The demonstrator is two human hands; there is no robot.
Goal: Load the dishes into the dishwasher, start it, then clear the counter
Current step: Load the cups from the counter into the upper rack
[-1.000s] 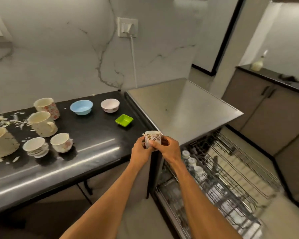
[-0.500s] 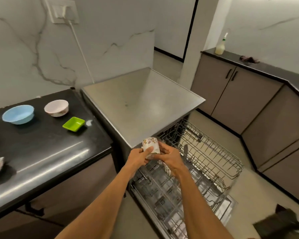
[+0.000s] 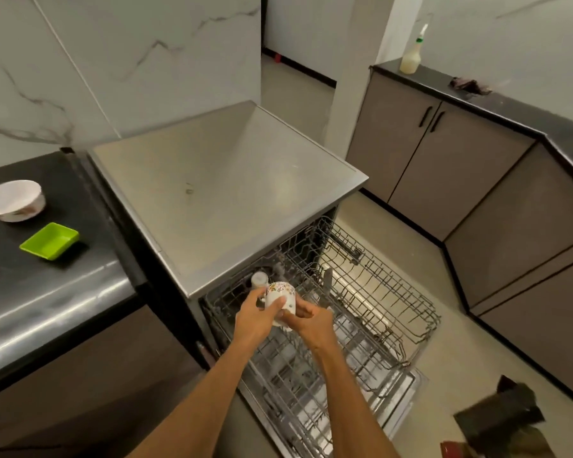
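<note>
White china with a flower print, the small cup [image 3: 280, 300] was held tilted between both hands over the dishwasher's pulled-out upper rack [image 3: 387, 292]. The left hand [image 3: 257, 320] wrapped fingers and thumb round its side, and the right hand [image 3: 313, 322] gripped the other side, probably to turn it mouth-down for draining. Another cup [image 3: 259, 279] stood in the rack just beyond. A white bowl [image 3: 12, 200] and a green dish [image 3: 49, 241] waited on the black counter [image 3: 47, 292].

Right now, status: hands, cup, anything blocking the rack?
Status: left hand and right hand both grip the floral cup. Cup held above pulled-out upper rack, not set down. One white piece racked beyond it.
</note>
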